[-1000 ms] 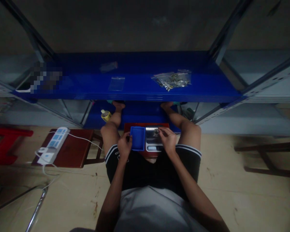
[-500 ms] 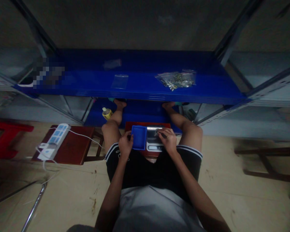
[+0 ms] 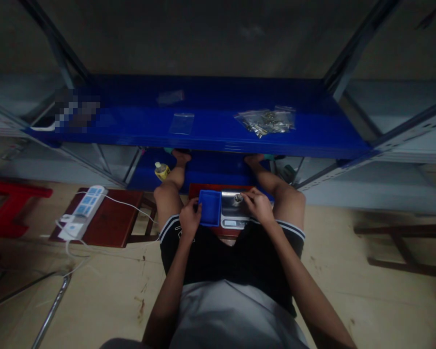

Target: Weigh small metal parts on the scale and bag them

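I sit on the floor with a small red stool (image 3: 203, 188) between my knees. On it stand a blue plastic tray (image 3: 210, 207) and, to its right, a silver digital scale (image 3: 231, 210). A small metal part (image 3: 237, 198) rests on the scale's pan. My left hand (image 3: 190, 219) grips the tray's left edge. My right hand (image 3: 257, 205) sits at the scale's right side, fingertips pinched close to the metal part; whether they hold it is too dark to tell.
A blue metal shelf (image 3: 210, 131) spans the view ahead, carrying an empty clear bag (image 3: 181, 123) and a pile of filled bags (image 3: 266, 120). A yellow bottle (image 3: 162, 170) stands below it. At left, a power strip (image 3: 83, 209) lies on a brown stool (image 3: 109, 223).
My right hand shifted slightly right off the scale's pan, uncovering the small metal part on it. The left hand stayed on the tray.
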Motion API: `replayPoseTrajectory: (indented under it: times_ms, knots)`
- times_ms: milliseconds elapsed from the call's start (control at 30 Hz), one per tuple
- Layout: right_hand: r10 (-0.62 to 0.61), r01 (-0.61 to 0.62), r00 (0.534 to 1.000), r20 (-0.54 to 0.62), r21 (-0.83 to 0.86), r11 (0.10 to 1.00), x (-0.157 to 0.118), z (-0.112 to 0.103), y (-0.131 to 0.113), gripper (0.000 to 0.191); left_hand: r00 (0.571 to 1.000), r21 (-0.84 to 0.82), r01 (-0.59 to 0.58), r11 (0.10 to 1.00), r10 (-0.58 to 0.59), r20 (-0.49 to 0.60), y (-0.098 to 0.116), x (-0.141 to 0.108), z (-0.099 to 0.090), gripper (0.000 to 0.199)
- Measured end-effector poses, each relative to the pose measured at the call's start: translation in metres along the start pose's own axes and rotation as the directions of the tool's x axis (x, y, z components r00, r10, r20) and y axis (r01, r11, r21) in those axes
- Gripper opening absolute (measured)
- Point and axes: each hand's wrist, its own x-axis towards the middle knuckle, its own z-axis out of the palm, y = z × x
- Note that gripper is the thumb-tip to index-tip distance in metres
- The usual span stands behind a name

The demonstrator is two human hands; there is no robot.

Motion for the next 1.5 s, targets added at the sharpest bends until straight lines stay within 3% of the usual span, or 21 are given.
replayPoseTrajectory:
  times_ms: [433, 533, 600, 733, 900, 933, 1000, 1167, 1333, 1433, 1500]
  knots:
    - [0.046, -0.043, 0.998, 0.031, -0.098, 0.994, -0.008, 0.013, -0.002, 0.041, 1.0, 0.055, 0.017, 0.998, -0.018, 0.016, 0.004, -0.001, -0.002, 0.024]
    - [0.054, -0.055, 0.998, -0.028, -0.039, 0.998, -0.009, 0.011, -0.005, 0.045, 0.999, 0.046, 0.047, 0.998, -0.047, 0.011, 0.004, -0.001, -0.001, 0.032]
    - [0.08, -0.076, 0.989, -0.125, 0.043, 0.996, -0.01, 0.007, -0.004, 0.048, 0.998, 0.013, 0.065, 0.998, -0.065, -0.018, 0.003, 0.0, 0.0, 0.039]
    - [0.253, -0.165, 0.898, -0.359, 0.258, 0.952, -0.02, -0.005, 0.004, 0.056, 0.993, -0.152, 0.003, 0.988, -0.02, -0.114, -0.002, 0.002, 0.002, 0.037]
    - [0.581, -0.347, 0.685, -0.44, 0.504, 0.791, -0.048, -0.016, 0.016, 0.064, 0.942, -0.349, -0.115, 0.93, -0.01, -0.336, -0.002, 0.002, -0.001, 0.023]
    - [0.602, -0.358, 0.667, -0.439, 0.52, 0.775, -0.053, -0.016, 0.017, 0.064, 0.929, -0.38, -0.124, 0.917, -0.027, -0.37, 0.0, 0.001, -0.003, 0.023]
    - [0.6, -0.34, 0.673, -0.432, 0.54, 0.77, -0.058, -0.014, 0.015, 0.062, 0.91, -0.434, -0.128, 0.892, -0.068, -0.409, 0.004, -0.001, -0.008, 0.024]
    - [0.525, -0.277, 0.767, -0.369, 0.547, 0.79, -0.056, -0.005, 0.009, 0.057, 0.843, -0.38, -0.199, 0.903, -0.041, -0.537, 0.021, 0.011, -0.037, 0.024]
    - [0.534, -0.287, 0.775, -0.339, 0.564, 0.774, -0.057, -0.001, 0.015, 0.057, 0.732, -0.16, -0.32, 0.934, 0.137, -0.667, 0.058, 0.062, -0.097, 0.025]
    - [0.536, -0.291, 0.769, -0.347, 0.556, 0.778, -0.059, -0.001, 0.017, 0.059, 0.705, 0.045, -0.399, 0.916, 0.338, -0.623, 0.092, 0.107, -0.135, 0.029]
    - [0.524, -0.295, 0.776, -0.352, 0.533, 0.793, -0.058, -0.001, 0.016, 0.063, 0.711, 0.208, -0.477, 0.854, 0.514, -0.48, 0.111, 0.136, -0.151, 0.037]
